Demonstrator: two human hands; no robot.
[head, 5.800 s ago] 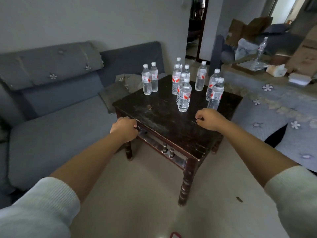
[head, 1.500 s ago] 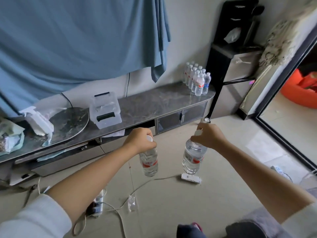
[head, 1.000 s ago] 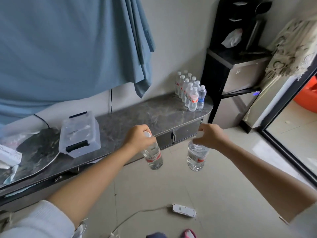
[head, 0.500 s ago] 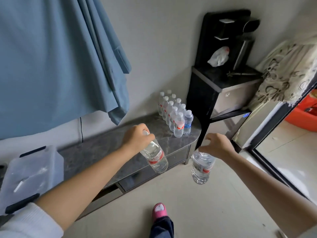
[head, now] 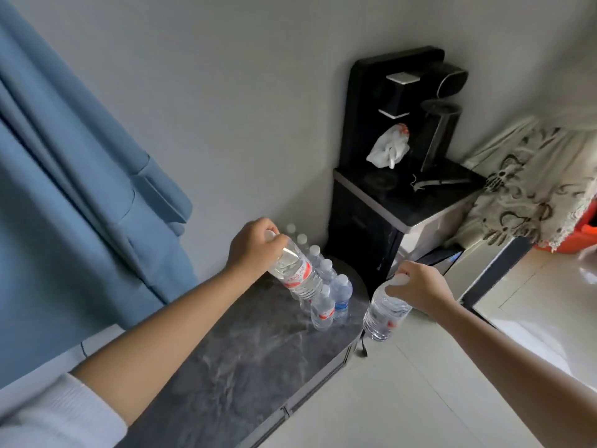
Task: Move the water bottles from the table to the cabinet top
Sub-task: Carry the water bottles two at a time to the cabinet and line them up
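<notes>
The left hand (head: 255,250) gripped a clear plastic water bottle (head: 295,274) by its cap end, fingers curled round the neck. That bottle hung tilted, its long axis slanting down and away from the hand, base poised just above the cluster of bottles (head: 326,295) already standing on the counter (head: 245,360). The right hand (head: 420,289) likewise clasped a second bottle (head: 382,313) at the cap; this one hung nearly upright, but beyond the counter's rounded end, over the pale floor rather than over the cluster. So the left hand was the nearer to the cluster and looked ready to set down first, beside the cluster's front bottles. The counter top was dark grey, glossy and marble-veined; the bottles were ribbed, transparent, mostly red-labelled, one blue-labelled. Behind the cluster stood a black water dispenser (head: 387,176).
</notes>
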